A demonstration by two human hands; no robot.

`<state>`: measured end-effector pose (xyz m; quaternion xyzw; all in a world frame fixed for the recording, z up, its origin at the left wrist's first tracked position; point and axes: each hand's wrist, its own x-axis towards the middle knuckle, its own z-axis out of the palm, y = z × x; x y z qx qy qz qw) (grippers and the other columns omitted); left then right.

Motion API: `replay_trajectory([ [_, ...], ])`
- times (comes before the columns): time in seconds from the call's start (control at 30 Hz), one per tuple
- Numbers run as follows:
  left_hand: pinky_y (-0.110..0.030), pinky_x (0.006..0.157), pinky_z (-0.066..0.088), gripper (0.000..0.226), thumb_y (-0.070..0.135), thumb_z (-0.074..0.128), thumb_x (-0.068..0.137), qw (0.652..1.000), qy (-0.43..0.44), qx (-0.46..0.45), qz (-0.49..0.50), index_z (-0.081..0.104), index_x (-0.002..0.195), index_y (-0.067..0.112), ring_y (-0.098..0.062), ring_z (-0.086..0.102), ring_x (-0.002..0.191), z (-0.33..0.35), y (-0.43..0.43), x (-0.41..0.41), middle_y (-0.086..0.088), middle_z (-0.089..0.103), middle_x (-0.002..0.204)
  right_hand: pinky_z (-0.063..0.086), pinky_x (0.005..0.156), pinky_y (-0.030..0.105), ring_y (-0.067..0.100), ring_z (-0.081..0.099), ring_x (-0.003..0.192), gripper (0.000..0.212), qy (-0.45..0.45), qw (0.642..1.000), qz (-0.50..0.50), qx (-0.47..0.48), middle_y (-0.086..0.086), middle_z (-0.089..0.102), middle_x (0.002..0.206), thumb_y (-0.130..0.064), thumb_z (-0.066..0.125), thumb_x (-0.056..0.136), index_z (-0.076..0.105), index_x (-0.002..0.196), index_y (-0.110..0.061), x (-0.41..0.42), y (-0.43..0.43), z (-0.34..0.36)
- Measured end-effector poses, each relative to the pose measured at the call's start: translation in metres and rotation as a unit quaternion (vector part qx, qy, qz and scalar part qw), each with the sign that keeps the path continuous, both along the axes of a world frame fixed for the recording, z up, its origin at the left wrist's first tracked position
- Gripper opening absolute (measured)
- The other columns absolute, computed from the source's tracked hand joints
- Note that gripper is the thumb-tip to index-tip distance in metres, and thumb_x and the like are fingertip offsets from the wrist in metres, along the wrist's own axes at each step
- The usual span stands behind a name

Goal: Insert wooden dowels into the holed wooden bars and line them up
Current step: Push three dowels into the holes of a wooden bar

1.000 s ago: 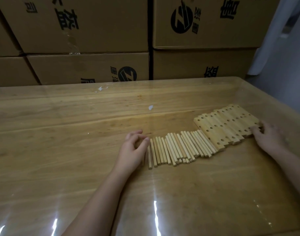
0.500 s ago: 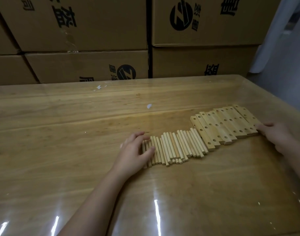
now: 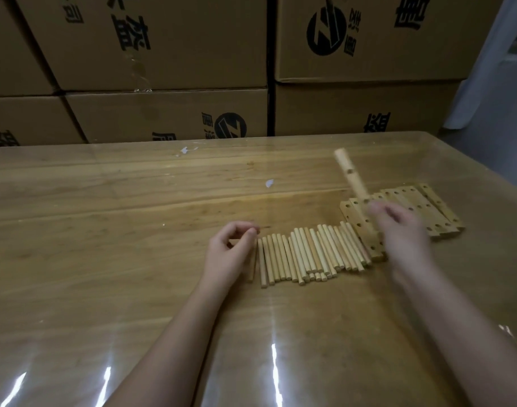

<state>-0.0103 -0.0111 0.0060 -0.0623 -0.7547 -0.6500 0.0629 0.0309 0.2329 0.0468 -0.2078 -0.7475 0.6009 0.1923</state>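
Lying side by side on the table (image 3: 104, 230), pale round dowels (image 3: 310, 254) formed a row. My left hand (image 3: 231, 251) curled at the leftmost one, and I couldn't tell if it gripped. My blurred right hand (image 3: 398, 230) clasped one holed bar (image 3: 349, 174), tilted above the flat bars (image 3: 421, 207).

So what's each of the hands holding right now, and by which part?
Right hand grips a holed bar by its near end, far end raised. Left hand curls beside the dowels; a hold cannot be told.
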Motion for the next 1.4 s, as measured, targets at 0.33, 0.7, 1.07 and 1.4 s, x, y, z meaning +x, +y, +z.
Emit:
replay_trajectory([
  [0.33,-0.031,0.092,0.048,0.023,0.037,0.072,0.079,0.980,-0.064,0.154,-0.107,0.074,0.091,0.018,-0.016,0.065,0.097,0.000,-0.010,-0.006,-0.005,0.072,0.103,0.045,0.065,0.010,-0.003,0.058,0.078,0.012,0.026,0.973,0.224,0.050,-0.012,0.066,0.085,-0.036,0.060,0.086,0.066,0.095,-0.032,0.014,-0.113,-0.013],
  [0.7,-0.028,0.074,0.055,0.038,0.033,0.056,0.081,0.925,-0.128,0.333,-0.128,0.062,0.111,0.012,-0.012,0.069,0.076,0.000,-0.010,-0.019,0.001,0.072,0.080,0.039,0.080,0.035,0.020,0.057,0.084,0.020,0.140,0.849,0.104,0.500,0.001,0.061,0.090,-0.004,0.062,0.083,0.068,0.100,-0.011,0.000,-0.063,-0.033],
  [1.07,-0.027,0.063,0.057,0.032,0.027,0.060,0.081,0.921,-0.134,0.341,-0.135,0.060,0.108,0.010,-0.012,0.068,0.071,0.002,-0.009,-0.017,-0.002,0.071,0.078,0.020,0.105,0.043,0.017,0.035,0.123,0.053,-0.089,0.831,0.103,0.540,-0.002,0.045,0.130,-0.057,0.035,0.088,0.051,0.128,-0.026,-0.009,-0.051,-0.044],
  [1.4,-0.026,0.057,0.055,0.022,0.031,0.060,0.079,0.896,-0.147,0.409,-0.085,0.065,0.090,0.013,-0.013,0.067,0.063,0.000,-0.011,-0.024,-0.003,0.071,0.077,-0.006,0.111,0.054,0.015,0.019,0.141,0.058,0.040,0.719,0.331,0.609,-0.011,0.031,0.149,-0.062,0.023,0.088,0.034,0.139,-0.036,0.012,-0.101,-0.038],
])
